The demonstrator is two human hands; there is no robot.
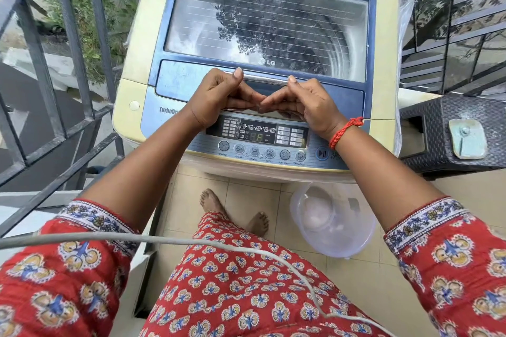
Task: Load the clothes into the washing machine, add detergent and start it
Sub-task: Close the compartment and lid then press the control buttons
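Head view: top-loading washing machine [257, 63] straight ahead, glass lid [265, 24] down. Left hand [219, 96] and right hand [304, 104] both at the chrome lid handle [262, 79]; thumbs on top of the bar, fingers hooked under the lid's front edge, fingertips nearly meeting. Each grip curled onto the handle. Control panel [257, 134] just below the wrists. Clear plastic tub [332, 221] on the floor, right of the bare feet.

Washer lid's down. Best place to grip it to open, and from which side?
Grip the chrome handle bar along the lid's front edge, coming from the front. It probably hinges at the back. Both hands, left hand and right hand, sit there with thumbs on the bar.
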